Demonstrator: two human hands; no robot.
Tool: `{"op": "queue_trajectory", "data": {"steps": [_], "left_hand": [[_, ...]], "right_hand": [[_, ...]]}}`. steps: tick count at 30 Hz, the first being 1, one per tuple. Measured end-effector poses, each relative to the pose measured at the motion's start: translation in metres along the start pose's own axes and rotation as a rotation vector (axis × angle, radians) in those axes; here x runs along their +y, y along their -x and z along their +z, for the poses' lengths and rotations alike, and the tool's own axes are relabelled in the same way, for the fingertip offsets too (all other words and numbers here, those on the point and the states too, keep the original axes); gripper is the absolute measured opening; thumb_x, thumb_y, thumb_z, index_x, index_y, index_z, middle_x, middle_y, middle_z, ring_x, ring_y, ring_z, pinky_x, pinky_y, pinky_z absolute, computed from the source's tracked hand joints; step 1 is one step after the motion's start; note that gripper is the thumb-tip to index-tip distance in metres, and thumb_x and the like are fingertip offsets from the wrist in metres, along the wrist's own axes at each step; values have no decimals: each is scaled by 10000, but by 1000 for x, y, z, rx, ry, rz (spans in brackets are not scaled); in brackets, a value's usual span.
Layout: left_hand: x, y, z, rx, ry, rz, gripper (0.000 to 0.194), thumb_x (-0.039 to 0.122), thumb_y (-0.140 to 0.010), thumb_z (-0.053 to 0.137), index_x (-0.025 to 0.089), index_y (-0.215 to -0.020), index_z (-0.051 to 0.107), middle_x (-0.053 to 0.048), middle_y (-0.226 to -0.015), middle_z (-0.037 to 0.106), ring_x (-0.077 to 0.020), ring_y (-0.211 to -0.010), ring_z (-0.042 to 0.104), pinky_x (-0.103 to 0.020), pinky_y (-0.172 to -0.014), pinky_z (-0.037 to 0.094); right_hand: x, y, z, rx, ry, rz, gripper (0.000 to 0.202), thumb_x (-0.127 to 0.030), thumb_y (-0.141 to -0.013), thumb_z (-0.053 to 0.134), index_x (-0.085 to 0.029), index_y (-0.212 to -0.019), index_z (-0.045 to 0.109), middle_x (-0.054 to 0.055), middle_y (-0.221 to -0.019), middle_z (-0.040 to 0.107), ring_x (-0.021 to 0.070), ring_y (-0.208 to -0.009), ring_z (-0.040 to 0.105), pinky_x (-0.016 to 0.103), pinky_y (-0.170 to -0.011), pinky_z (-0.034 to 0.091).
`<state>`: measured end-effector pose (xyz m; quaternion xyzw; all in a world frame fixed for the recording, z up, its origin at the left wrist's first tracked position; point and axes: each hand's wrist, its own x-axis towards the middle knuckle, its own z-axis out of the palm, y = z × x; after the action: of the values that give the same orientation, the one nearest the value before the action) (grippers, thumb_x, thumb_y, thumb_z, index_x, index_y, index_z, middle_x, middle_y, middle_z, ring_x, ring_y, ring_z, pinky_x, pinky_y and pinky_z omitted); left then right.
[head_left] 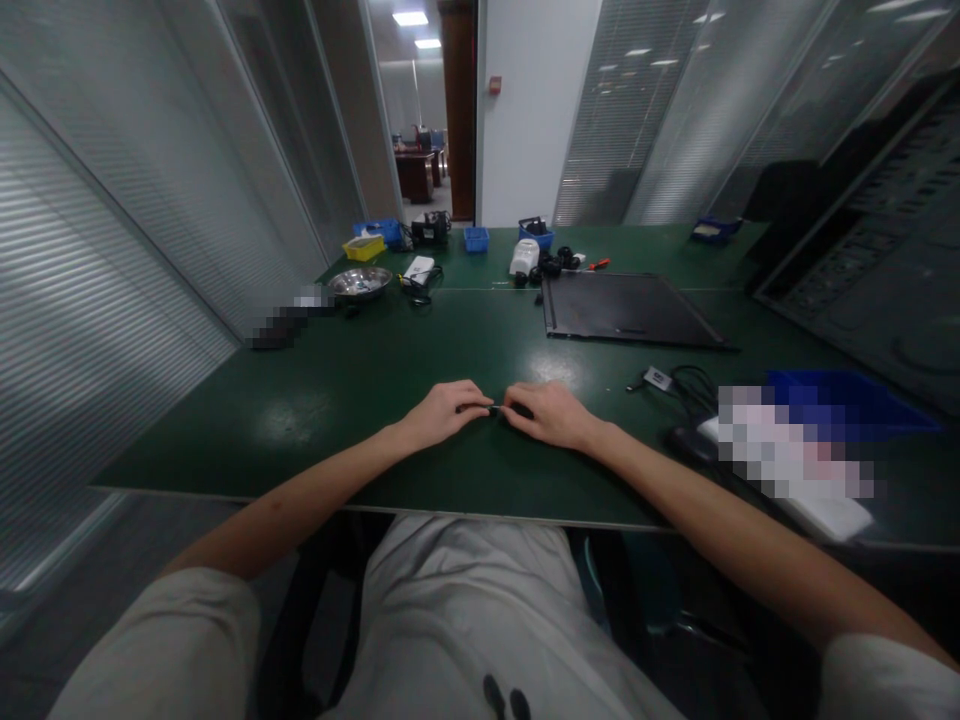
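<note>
Both my hands rest low over the green table, close together near its front edge. A small thin dark object (493, 408) with a light streak lies between their fingertips, too small to name. My left hand (448, 412) pinches its left end between thumb and fingers. From the other side, my right hand (549, 412) has thumb and fingertips closed at its right end. The fingertips of the two hands are only a narrow gap apart.
A black flat panel (630, 308) lies behind my right hand. Farther back are a metal bowl (361, 283), a yellow tray (364, 248), a blue basket (476, 239) and a white device (524, 258). Cables, a black mouse (691, 444) and a blue bin (847, 400) are at right.
</note>
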<state>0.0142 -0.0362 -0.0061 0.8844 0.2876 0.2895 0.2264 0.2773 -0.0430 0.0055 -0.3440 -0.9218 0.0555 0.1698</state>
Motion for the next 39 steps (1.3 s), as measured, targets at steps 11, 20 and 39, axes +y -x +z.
{"op": "queue_trajectory", "data": {"steps": [11, 20, 39], "left_hand": [[-1, 0, 1, 58, 14, 31, 290, 323, -1039, 601, 186, -1230, 772, -105, -1131, 726, -216, -1033, 699, -342, -947, 552], [-4, 4, 0, -26, -204, 89, 357, 322, -1082, 502, 163, -1307, 729, -134, -1201, 693, -233, -1111, 653, -373, -994, 533], [-11, 3, -7, -26, -239, 135, 339, 287, -1082, 505, 164, -1310, 725, -127, -1198, 698, -216, -1105, 661, -350, -977, 546]], "right_hand": [[-6, -2, 6, 56, -102, 97, 215, -399, -1056, 501, -232, -1030, 633, 18, -852, 715, 162, -681, 601, 280, -652, 343], [-5, -3, 4, 17, 39, 54, 220, -396, -1058, 496, -230, -1018, 635, 42, -905, 713, 171, -694, 604, 295, -628, 291], [-11, -3, 0, -49, 144, 60, 284, -410, -1094, 419, -214, -1051, 620, 56, -969, 703, 165, -728, 605, 297, -635, 273]]}}
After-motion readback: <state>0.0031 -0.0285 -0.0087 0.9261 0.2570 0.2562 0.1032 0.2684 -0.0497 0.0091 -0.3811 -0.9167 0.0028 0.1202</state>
